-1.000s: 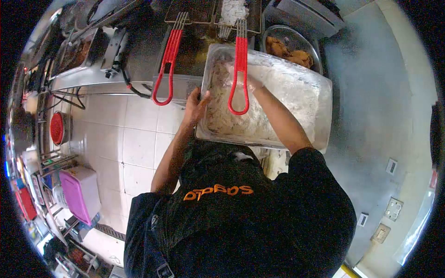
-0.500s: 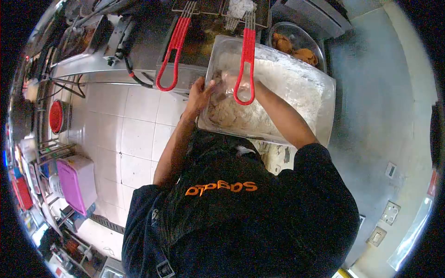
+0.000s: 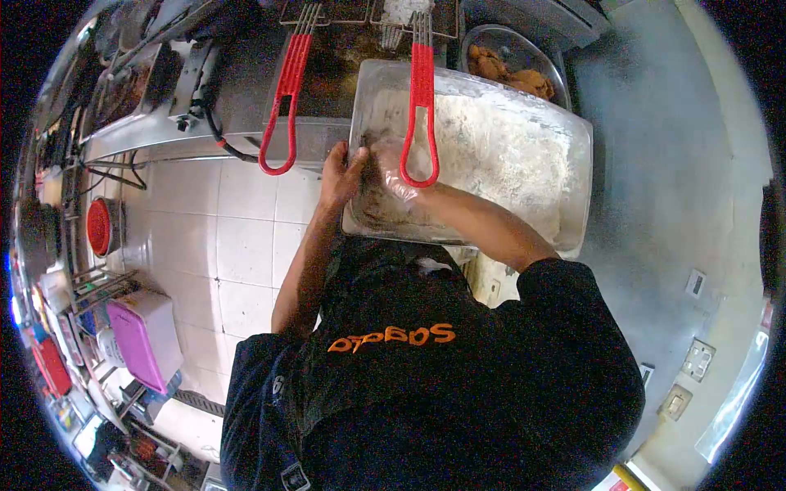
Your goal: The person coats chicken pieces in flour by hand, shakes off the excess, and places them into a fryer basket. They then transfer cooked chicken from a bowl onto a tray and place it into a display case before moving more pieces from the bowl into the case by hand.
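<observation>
1. Overhead, from the head view, a clear tub [image 3: 524, 147] of flour is seen at the fryer's edge, directly ahead of both hands.
2. The left hand [image 3: 337, 173] is clamped on the tub's left rim, thumb inside and fingers outside.
3. The right hand [image 3: 391, 170] is sunk in the tub's near left corner, just beside the left hand; its grip cannot be told, as flour and a red handle [image 3: 421, 114] cover it.
4. That handle is laid over the tub, its loop above the right hand.
5. A second red handle [image 3: 282, 102] hangs left of the left hand, apart from it.
6. Fried pieces are held in a bowl [image 3: 514, 69] beyond the tub, far from the hands.
</observation>
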The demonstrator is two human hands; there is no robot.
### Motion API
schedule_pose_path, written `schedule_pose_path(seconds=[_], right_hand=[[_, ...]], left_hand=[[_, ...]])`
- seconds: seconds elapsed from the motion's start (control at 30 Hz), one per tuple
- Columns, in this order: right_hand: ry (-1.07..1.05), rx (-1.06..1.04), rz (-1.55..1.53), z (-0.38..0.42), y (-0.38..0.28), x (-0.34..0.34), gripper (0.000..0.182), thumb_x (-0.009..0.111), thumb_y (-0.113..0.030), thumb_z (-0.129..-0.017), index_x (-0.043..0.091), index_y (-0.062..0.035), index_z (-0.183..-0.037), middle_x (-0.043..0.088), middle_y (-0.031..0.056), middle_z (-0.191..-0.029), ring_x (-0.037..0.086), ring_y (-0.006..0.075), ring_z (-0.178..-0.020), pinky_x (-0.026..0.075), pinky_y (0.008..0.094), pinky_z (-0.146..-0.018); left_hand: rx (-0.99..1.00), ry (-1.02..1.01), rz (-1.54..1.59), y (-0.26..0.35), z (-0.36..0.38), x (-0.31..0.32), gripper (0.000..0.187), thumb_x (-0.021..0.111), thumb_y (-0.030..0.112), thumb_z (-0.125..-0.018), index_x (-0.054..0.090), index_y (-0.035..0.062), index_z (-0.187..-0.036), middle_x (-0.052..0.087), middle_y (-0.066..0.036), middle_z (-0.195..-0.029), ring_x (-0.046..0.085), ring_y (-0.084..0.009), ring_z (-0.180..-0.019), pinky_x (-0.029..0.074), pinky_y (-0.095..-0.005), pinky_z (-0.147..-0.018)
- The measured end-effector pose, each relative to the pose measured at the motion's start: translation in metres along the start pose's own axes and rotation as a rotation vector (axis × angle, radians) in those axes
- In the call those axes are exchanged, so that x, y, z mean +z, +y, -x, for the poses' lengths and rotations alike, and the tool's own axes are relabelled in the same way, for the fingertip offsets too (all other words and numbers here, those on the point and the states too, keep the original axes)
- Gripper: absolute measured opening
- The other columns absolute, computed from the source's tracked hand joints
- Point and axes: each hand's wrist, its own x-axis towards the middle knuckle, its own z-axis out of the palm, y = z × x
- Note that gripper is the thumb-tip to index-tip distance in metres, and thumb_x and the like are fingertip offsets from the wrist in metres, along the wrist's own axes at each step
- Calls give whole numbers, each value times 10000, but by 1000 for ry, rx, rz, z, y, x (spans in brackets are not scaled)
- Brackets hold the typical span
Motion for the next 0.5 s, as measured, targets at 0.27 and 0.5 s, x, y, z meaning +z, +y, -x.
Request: schedule_pose_path(seconds=[0.27, 0.5], right_hand=[[-60, -220, 530, -29, -43, -4, 197, 414, -181, -892, 516, -27, -822, 540, 59, -747, 497, 190, -646, 371, 334, -518], [-329, 223, 639, -10, -152, 53, 261, 580, -224, -770, 557, -3, -908, 596, 101, -782, 563, 187, -612, 481, 348, -517]], left_hand=[[40, -45, 103, 4, -8, -4, 329, 599, 299, -806, 515, -15, -858, 506, -32, -752, 425, -111, -699, 374, -265, -612], [29, -72, 39, -1, -19, -7, 313, 603, 287, -806, 508, -9, -833, 510, -28, -741, 420, -98, -677, 374, -256, -603]])
